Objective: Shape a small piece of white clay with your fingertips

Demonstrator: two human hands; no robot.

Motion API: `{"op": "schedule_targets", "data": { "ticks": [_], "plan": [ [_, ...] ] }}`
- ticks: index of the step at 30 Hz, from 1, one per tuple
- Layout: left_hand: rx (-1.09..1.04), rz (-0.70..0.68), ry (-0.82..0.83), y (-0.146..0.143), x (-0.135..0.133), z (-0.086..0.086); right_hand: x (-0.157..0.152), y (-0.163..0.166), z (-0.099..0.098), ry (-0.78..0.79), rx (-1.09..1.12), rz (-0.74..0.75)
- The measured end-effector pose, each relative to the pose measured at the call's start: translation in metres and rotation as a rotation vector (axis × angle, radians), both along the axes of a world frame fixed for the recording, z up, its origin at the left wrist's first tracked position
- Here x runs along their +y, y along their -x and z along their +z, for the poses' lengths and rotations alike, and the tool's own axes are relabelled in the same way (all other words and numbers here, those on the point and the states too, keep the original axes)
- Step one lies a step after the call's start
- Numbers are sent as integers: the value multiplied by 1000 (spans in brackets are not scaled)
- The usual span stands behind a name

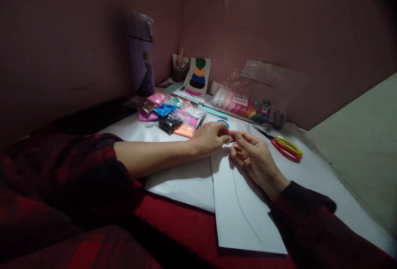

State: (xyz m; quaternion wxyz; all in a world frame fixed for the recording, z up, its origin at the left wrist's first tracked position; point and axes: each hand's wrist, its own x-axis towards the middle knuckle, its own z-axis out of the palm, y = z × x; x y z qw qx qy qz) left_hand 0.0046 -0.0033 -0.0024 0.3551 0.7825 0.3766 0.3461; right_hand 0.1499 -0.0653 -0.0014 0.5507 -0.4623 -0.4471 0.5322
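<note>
Both hands point(209, 138) point(252, 157) pinch blue clay point(223, 122) above white paper point(245, 215)

A home craft corner: clay packets point(166, 110), scissors point(287, 147), child's flask point(142, 54)

Head camera looks down, forward, close over floor-level paper point(186, 182).

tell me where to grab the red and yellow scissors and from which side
Take the scissors by the red and yellow handle loops at their near right end, coming from the right with the right hand, which lies closest. They lie flat on the white paper with the dark blades closed and pointing left toward the clay packets, so the loops are the safe, open end.
</note>
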Motion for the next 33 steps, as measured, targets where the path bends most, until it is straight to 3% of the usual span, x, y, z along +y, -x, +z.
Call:
{"op": "schedule_targets", "data": {
  "ticks": [33],
  "plan": [
    [16, -5, 11, 0, 0, 0, 1, 1, -1, -5, -12, 8]
  ]
}}
